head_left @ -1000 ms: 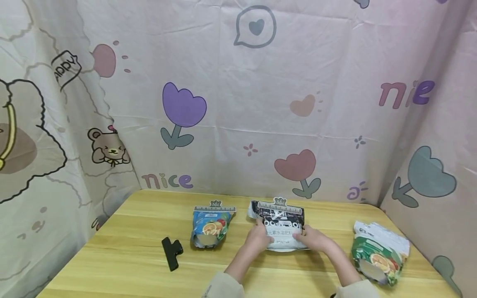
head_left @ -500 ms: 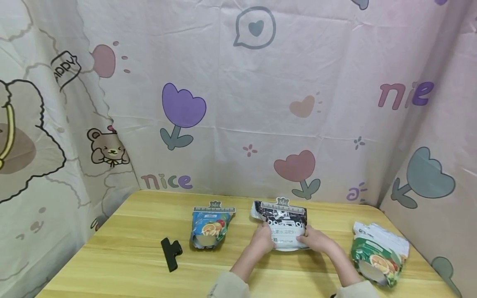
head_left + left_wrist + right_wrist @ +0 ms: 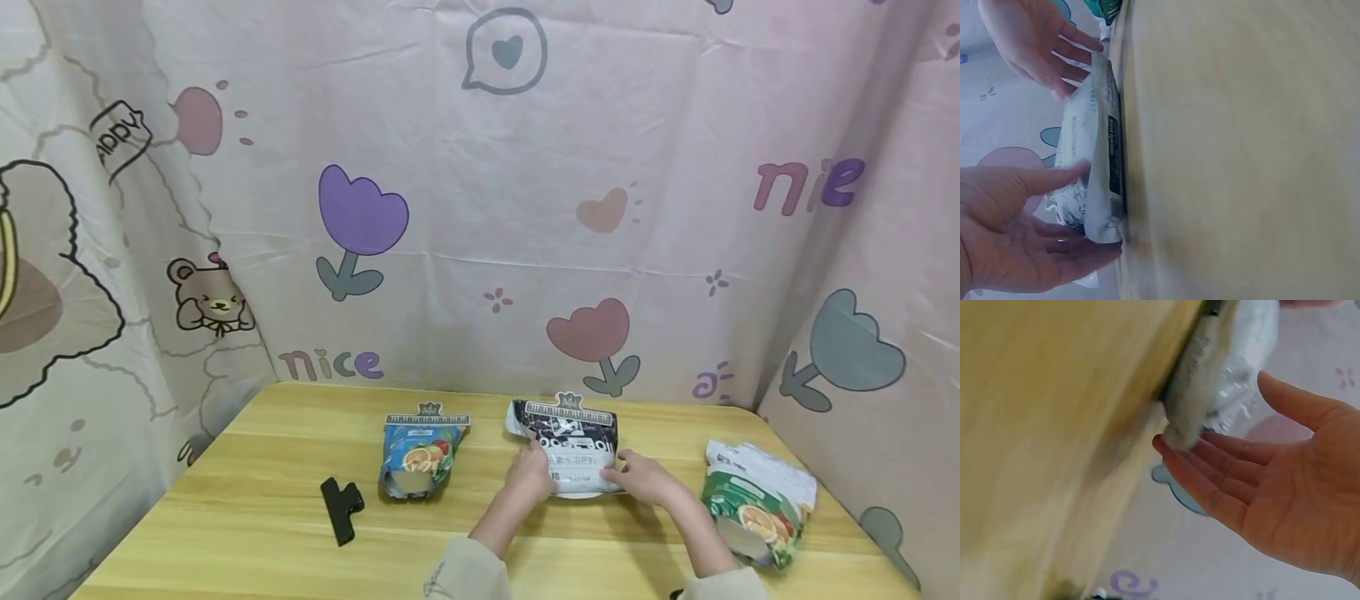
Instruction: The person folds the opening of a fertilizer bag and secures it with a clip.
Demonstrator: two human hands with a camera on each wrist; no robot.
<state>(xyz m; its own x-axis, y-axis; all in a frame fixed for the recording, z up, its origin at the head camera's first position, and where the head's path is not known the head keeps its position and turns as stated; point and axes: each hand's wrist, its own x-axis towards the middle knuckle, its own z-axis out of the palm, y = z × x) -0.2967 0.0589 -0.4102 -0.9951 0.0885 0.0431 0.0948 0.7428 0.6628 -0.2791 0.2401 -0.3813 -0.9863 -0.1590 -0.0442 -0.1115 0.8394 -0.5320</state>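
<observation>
A black-and-white fertilizer bag (image 3: 573,458) lies at the back of the table, its top folded and held by a bag clip (image 3: 568,408) with a keyboard-like pattern. My left hand (image 3: 528,477) grips the bag's left side; in the left wrist view, its thumb rests on the upper face and its fingers lie against the edge. At the other side is my right hand (image 3: 647,479). The right wrist view shows that hand's fingers (image 3: 1200,484) fairly straight, touching the bag's end, with the thumb raised off the bag.
Left of the hands stands a blue fruit-printed bag (image 3: 420,458) with a similar clip (image 3: 427,419) on top. A black clip (image 3: 342,510) lies farther left. On the right sits a green-and-white bag (image 3: 757,504) without a clip. A patterned curtain (image 3: 480,208) hangs behind the table.
The fertilizer bag has shifted slightly to the right, with the left hand following it. The right hand's thumb has moved off the bag's front. The head view has turned a little.
</observation>
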